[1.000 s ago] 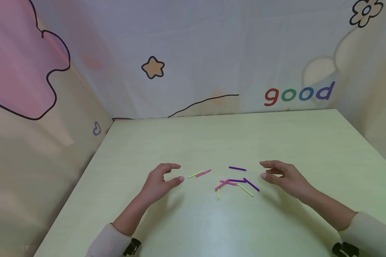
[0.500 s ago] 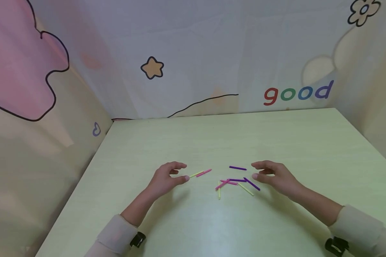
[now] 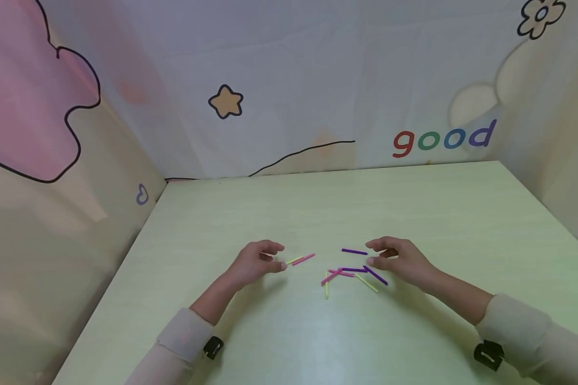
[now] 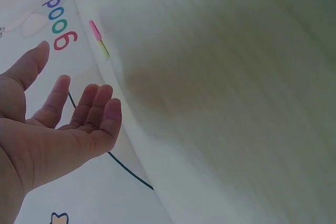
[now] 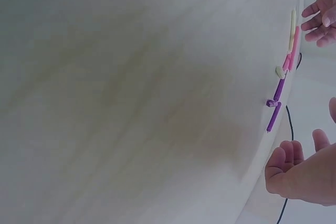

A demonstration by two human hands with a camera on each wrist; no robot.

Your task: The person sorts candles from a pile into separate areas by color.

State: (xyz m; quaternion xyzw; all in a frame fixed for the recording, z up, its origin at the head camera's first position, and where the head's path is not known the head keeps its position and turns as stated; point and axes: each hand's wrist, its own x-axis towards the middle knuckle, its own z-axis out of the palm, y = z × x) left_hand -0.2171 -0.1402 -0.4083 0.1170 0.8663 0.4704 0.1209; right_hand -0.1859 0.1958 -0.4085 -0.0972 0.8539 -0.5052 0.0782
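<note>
- Left of centre in the head view, the left hand [image 3: 254, 263] hung over the pale green table [image 3: 318, 342], fingers loosely bent, thumb parted from them, grasping nothing.
- A yellow stick [image 3: 295, 261] lay just right of its thumb tip, beside a pink stick [image 3: 304, 259]; whether the thumb touched the yellow one could not be told.
- Right of centre, the right hand [image 3: 402, 260] had its fingers loosely curled and the thumb apart, likewise grasping nothing.
- One purple stick [image 3: 354, 251] pointed toward it, the right end showing by the gap between thumb and forefinger; contact could not be told.
- Slightly below the frame's middle lay a cluster of sticks [image 3: 344, 274]: two purple, two pink, two yellow. One pink crossed the other pink and a yellow.
- Across the top, the wall [image 3: 294, 80] bore an orange star [image 3: 226, 102] and, farther right, the word "good" [image 3: 428, 140].
</note>
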